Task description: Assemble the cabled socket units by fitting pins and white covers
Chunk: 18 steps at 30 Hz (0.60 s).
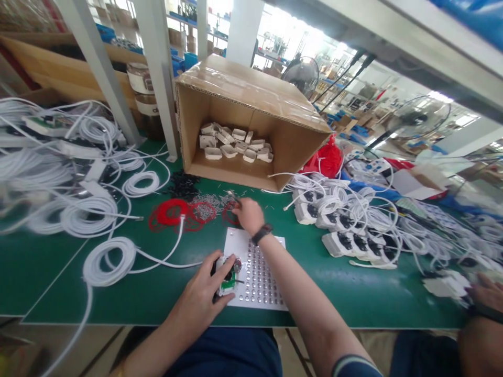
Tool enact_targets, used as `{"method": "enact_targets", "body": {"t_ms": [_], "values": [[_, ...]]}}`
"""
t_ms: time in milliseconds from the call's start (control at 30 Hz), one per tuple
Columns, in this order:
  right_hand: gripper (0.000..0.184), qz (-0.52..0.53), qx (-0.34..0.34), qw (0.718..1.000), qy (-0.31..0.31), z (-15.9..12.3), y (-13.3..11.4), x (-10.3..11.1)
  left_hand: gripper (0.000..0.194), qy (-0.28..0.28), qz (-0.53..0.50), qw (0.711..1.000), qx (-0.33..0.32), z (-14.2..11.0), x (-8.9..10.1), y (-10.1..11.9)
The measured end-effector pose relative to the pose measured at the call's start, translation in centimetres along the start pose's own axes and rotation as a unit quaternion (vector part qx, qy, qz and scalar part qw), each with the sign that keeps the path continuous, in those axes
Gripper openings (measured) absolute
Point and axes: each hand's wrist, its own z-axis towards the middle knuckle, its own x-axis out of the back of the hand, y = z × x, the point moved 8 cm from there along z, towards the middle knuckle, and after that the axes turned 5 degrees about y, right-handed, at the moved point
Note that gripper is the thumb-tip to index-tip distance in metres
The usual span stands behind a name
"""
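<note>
Left hand curled around a unit at the white plate's left edge, a bench worker holds the right hand, its grip too blurred to tell, nearer the pins, scattered every which way to its left.

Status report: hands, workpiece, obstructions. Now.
Left hand holding green circuit board at white sheet. Right hand by metal pins, grip unclear. Right forearm hides part of sheet.
</note>
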Motion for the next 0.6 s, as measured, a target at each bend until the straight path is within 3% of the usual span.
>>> {"method": "enact_targets", "body": {"t_ms": [167,300,367,467,600], "values": [[0.008,-0.027,0.062,0.998,-0.013,-0.6,-1.2,-0.1,0.061,0.004,-0.056,0.998,0.035,0.1,0.3,-0.2],[0.009,-0.017,0.082,0.996,-0.002,-0.4,-1.4,2.0,0.055,0.057,-0.12,0.988,0.079,0.4,1.8,-1.1],[0.008,-0.004,0.095,0.995,0.015,-0.5,-1.8,4.0,0.051,0.087,-0.164,0.977,0.102,0.5,2.5,-2.0],[0.006,0.034,0.146,0.986,0.069,-1.4,-3.8,8.7,0.047,0.118,-0.232,0.957,0.129,0.6,2.9,-3.2],[0.011,0.081,0.2,0.972,0.092,-5.1,-7.4,14.8,0.056,0.124,-0.33,0.923,0.157,0.8,2.5,-3.8]]}}
